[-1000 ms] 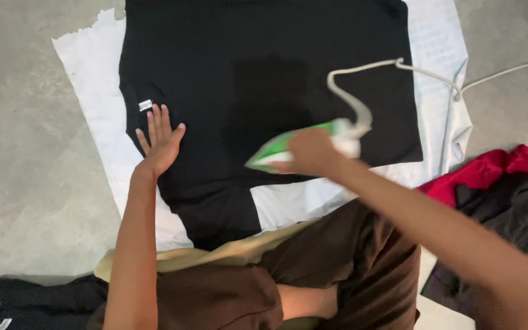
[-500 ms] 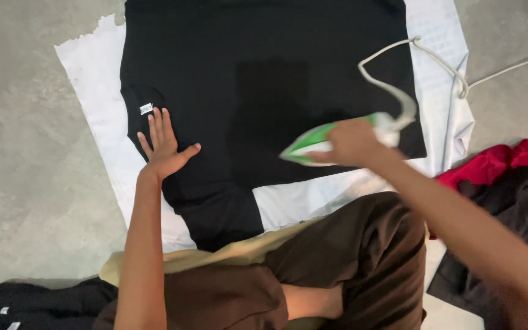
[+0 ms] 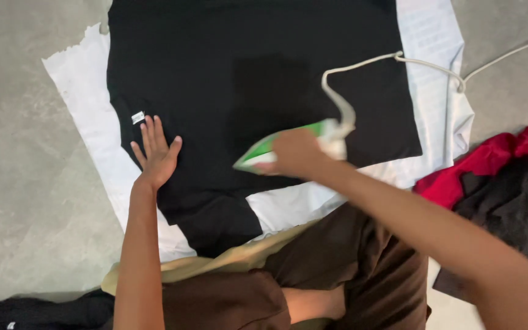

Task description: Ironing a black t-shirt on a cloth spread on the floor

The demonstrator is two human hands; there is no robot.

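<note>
A black T-shirt (image 3: pixel 258 79) is spread flat on a white cloth (image 3: pixel 87 104) that lies on the grey floor (image 3: pixel 13 183). The shirt covers most of the cloth, with one sleeve pointing toward the near edge. A small white tag (image 3: pixel 137 117) is seen at the left side of the shirt.

The left hand (image 3: pixel 157 156) is laid flat on the shirt near that tag, with the fingers spread wide and nothing gripped; the fabric is only pressed down by the palm. The right hand (image 3: pixel 297 153) is closed around the handle of a green and white iron (image 3: pixel 282 146), which rests on the lower right part of the shirt, its tip pointing to the left. A pale cord (image 3: pixel 368 64) runs from the back of the iron, loops over the shirt and goes away to the far right.

For this stroke to be done well, the fabric should be kept tight by the flat hand, so that no folds are pressed in. The iron should be moved in smooth, even passes and not be left resting in one place. The spread fingers should be kept well apart from the tip of the iron. The cord should be held off the ironed area, because it can drag and wrinkle the fabric.

A red garment (image 3: pixel 490 162) and a dark garment (image 3: pixel 514 214) lie at the right, off the cloth.
</note>
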